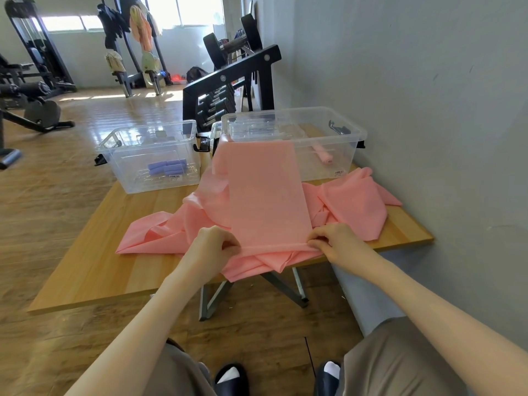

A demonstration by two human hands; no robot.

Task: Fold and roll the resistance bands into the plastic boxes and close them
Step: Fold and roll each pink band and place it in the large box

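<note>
Gym room, wood floor, grey wall on the right. Wooden table (pixel 94 261) stands against that wall; weight machines and a dumbbell rack (pixel 228 81) lie beyond it.

Head view: two clear plastic boxes sit at the far side of the table, both without lids on. Left box (pixel 148 155) holds several purple rolls (pixel 168 167) on its floor. Right box (pixel 294 138) is larger and holds one pink roll (pixel 324 155) near its right end.

Pink band (pixel 268 195) lies stretched flat from the near table edge up over the front rim of the right box. More pink bands (pixel 351 207) lie crumpled beneath and to both sides of it, some hanging off the near edge.

Left hand (pixel 214 244) pinches the near left corner of the flat band, fingers curled, thumb on top. Right hand (pixel 331 241) pinches the near right corner the same way. Both hands are at the near table edge, well apart, with the band's end taut between them.
</note>
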